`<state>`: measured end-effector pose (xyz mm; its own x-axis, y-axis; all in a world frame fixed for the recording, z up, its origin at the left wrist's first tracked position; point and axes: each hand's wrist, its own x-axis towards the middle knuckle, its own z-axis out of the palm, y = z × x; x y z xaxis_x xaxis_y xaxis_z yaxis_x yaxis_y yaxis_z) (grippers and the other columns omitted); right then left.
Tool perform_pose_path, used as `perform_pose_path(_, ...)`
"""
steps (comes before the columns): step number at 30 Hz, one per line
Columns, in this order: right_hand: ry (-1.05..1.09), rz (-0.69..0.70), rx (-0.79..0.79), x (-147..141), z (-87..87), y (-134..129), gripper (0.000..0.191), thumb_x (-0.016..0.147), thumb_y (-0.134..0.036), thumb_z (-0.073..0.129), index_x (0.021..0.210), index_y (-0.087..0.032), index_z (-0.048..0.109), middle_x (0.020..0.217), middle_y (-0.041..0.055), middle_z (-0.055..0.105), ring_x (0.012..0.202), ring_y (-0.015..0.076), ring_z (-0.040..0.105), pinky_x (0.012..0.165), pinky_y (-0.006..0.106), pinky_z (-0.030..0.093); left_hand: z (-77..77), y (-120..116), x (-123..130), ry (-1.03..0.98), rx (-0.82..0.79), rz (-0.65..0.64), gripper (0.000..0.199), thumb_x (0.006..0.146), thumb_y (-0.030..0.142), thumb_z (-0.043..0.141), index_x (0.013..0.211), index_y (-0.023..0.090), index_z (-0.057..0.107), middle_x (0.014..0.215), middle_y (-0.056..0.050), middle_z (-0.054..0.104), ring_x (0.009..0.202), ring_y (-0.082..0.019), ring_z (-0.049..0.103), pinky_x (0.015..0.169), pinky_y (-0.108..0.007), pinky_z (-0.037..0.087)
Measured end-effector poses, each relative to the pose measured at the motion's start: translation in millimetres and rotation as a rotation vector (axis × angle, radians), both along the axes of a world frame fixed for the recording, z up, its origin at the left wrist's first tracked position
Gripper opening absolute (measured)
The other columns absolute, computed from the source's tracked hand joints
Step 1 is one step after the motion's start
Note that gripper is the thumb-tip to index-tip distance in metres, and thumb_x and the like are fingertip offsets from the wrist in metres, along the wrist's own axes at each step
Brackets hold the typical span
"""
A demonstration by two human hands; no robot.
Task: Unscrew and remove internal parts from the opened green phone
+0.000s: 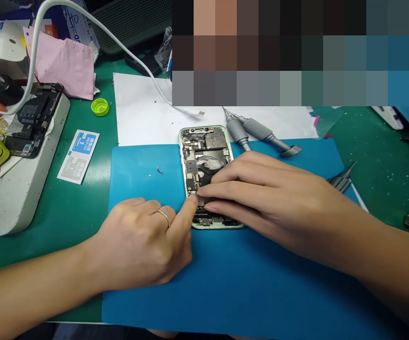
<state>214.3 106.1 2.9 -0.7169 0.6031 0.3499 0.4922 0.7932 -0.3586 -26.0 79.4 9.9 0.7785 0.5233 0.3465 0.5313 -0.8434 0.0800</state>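
A pale green-framed smartphone (191,166) lies opened on the blue mat, its circuit boards and inner parts bare. My left hand (147,236), with a ring on one finger, reaches in from the left. Its index fingertip presses on the lower left of the phone's inside while the other fingers are curled under. From the right my right hand (271,198) lies over the phone, fingers stretched and somewhat apart. Two of its fingertips touch down beside my left index fingertip. The right thumb is hidden, and so is the phone's lower right part.
Two grey screwdrivers (261,132) lie behind the phone, partly on a white sheet (137,108). Small bits (159,170) sit on the blue mat (147,156). Leftward are a wipes packet (79,157), a green cap (100,107) and another opened phone (34,118). A white cable (119,42) arches above.
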Motion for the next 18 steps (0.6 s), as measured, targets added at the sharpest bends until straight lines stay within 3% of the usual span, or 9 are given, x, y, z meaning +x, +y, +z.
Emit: perform_pose_path(18, 0.035, 0.019, 0.060, -2.3, -2.2, 0.5, 0.010, 0.099, -0.012, 0.062, 0.103, -0.012, 0.071, 0.093, 0.0081, 0.071, 0.085, 0.0186, 0.059, 0.073, 0.033, 0.049, -0.3, 0.0, -0.4, -0.049, -0.034, -0.001, 0.033, 0.097, 0.019, 0.053, 0.119, 0.001, 0.070, 0.061, 0.002, 0.062, 0.048, -0.017, 0.056, 0.040, -0.035, 0.044)
